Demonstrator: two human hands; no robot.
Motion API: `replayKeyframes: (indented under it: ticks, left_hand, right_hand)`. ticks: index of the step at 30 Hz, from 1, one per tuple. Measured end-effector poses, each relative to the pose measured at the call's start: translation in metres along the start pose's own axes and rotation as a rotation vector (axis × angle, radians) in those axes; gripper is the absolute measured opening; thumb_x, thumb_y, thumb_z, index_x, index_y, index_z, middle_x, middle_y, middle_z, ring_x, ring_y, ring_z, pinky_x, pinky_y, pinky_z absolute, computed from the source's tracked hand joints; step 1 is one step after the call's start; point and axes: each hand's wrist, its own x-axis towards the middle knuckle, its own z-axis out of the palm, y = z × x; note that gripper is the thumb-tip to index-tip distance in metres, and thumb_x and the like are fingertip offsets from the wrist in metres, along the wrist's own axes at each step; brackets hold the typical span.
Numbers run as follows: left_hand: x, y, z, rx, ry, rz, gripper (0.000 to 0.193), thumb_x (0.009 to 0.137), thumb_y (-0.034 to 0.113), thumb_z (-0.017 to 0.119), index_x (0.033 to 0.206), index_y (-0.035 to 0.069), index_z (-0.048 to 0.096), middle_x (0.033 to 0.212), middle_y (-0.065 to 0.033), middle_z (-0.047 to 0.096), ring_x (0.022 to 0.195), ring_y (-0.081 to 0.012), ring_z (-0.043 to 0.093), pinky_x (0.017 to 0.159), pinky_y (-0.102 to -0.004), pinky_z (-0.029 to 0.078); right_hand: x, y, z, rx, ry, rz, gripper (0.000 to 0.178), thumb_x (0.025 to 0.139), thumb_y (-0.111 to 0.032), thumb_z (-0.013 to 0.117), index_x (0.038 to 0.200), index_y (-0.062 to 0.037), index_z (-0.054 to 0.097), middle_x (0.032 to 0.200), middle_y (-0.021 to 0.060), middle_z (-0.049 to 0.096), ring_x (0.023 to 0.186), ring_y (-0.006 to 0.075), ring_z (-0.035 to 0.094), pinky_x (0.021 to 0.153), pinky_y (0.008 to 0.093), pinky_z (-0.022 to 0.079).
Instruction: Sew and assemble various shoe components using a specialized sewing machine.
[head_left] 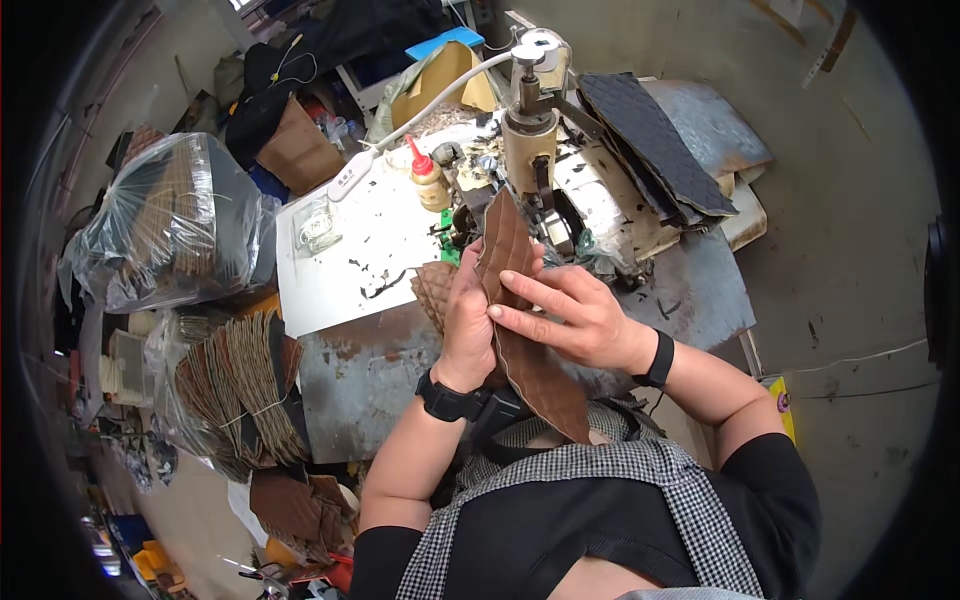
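A long brown quilted piece (pixel 545 385), seemingly leather, is held up in front of the machine, its pointed upper end close to the machine's working parts. My left hand (pixel 468 335) is closed around its left edge. From the right, my right hand (pixel 580 315) grips the same piece, with two fingers laid across its face and the thumb mostly hidden behind. Another brown quilted piece (pixel 435 290) shows beside my left hand; whether that hand also holds it, I cannot tell. The beige machine (pixel 530 150) stands upright just beyond my hands.
A red-capped bottle (pixel 430 185) and a white power strip (pixel 352 176) are on the white board (pixel 320 285), among dark scraps. Black quilted panels (pixel 655 140) lie right of the machine. Tied brown stacks (pixel 240 385) and a plastic-wrapped bundle (pixel 170 220) stand at the left.
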Motion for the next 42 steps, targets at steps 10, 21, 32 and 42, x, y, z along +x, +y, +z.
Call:
replayKeyframes:
  ticks: [10, 21, 32, 42]
  left_hand:
    - [-0.005, -0.001, -0.003, 0.123, -0.075, 0.031, 0.054, 0.104, 0.039, 0.026, 0.133, -0.003, 0.043, 0.129, -0.0178, 0.054, 0.117, -0.0261, 0.055, 0.100, -0.0337, 0.045]
    - [-0.011, -0.009, -0.016, 0.143, 0.136, 0.036, 0.028, 0.100, 0.021, 0.050, 0.119, 0.002, 0.055, 0.116, -0.0075, 0.061, 0.105, -0.0147, 0.059, 0.090, -0.0297, 0.048]
    - [-0.012, -0.011, -0.010, 0.143, 0.182, 0.020, 0.021, 0.099, 0.021, 0.053, 0.111, 0.004, 0.058, 0.107, -0.0033, 0.063, 0.094, -0.0089, 0.060, 0.082, -0.0248, 0.049]
    - [-0.017, -0.014, -0.016, 0.179, 0.183, 0.013, 0.021, 0.098, 0.017, 0.052, 0.113, 0.002, 0.057, 0.109, -0.0079, 0.064, 0.095, -0.0149, 0.064, 0.082, -0.0292, 0.053]
  right_hand:
    - [0.001, 0.002, -0.001, -0.038, -0.061, 0.075, 0.048, 0.072, -0.008, 0.062, 0.119, -0.0085, 0.063, 0.133, 0.0070, 0.054, 0.092, 0.0234, 0.057, 0.089, 0.0390, 0.050]
    - [-0.005, 0.005, 0.001, -0.081, -0.010, 0.138, 0.049, 0.068, -0.005, 0.061, 0.117, -0.0070, 0.064, 0.120, 0.0096, 0.059, 0.098, 0.0263, 0.058, 0.083, 0.0364, 0.051]
    - [-0.009, 0.006, 0.002, -0.046, -0.013, 0.155, 0.049, 0.067, -0.005, 0.062, 0.116, -0.0053, 0.063, 0.118, 0.0113, 0.060, 0.097, 0.0265, 0.059, 0.081, 0.0363, 0.051]
    - [-0.011, 0.002, 0.002, -0.015, -0.012, 0.169, 0.049, 0.065, -0.002, 0.063, 0.115, -0.0045, 0.063, 0.115, 0.0122, 0.060, 0.092, 0.0263, 0.059, 0.077, 0.0359, 0.051]
